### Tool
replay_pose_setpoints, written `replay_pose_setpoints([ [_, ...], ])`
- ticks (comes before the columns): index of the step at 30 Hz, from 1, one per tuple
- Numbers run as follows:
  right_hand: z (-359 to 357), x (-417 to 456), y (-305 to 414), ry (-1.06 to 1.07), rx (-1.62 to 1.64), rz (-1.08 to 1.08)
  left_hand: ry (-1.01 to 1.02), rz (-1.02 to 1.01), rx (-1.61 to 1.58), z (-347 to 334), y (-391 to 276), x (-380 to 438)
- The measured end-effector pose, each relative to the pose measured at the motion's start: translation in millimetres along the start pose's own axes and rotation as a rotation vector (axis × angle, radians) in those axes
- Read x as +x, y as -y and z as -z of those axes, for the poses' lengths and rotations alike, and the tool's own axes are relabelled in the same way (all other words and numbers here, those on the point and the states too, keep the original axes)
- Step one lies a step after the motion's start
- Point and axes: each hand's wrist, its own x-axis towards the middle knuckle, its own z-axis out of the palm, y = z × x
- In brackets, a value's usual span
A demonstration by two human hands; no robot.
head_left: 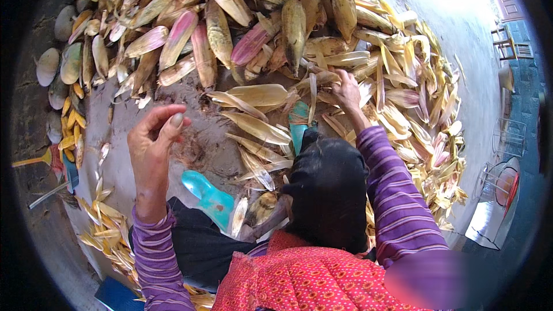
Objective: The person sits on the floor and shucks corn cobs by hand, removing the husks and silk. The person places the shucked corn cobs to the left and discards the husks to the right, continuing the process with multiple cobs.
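My left hand (157, 142) is raised above the bare floor on the left, thumb and fingers a little apart, with nothing visible in it. My right hand (347, 90) reaches down into dry corn husks (391, 103), its fingers touching a pale husk (325, 78); whether it grips the husk cannot be told. Ahead of both hands lies a big heap of unhusked corn ears (293, 30), some with pink husks. Loose husks (257, 127) lie between my hands. My feet wear turquoise plastic shoes (209, 196).
Several husked yellow corn cobs (71, 131) and large rounded gourds or stones (47, 67) lie at the left, near a broom (47, 158). Husks pile along the right and lower left (101, 224). Wire racks (510, 137) and a wooden stool (505, 43) stand at the far right.
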Motion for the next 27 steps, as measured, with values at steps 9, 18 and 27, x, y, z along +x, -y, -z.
replay_pose_setpoints([
  [9,-62.5,15.2,-27.7,0.190,-0.162,-0.048,0.118,0.142,0.048,-26.4,9.0,18.0],
  [18,115.0,-186.7,-209.7,0.533,-0.233,-1.074,0.153,0.109,0.121,-35.4,32.9,14.0],
  [27,101.6,-135.4,-157.2,0.266,-0.143,-0.089,0.216,0.099,0.267,-46.3,34.5,14.1],
])
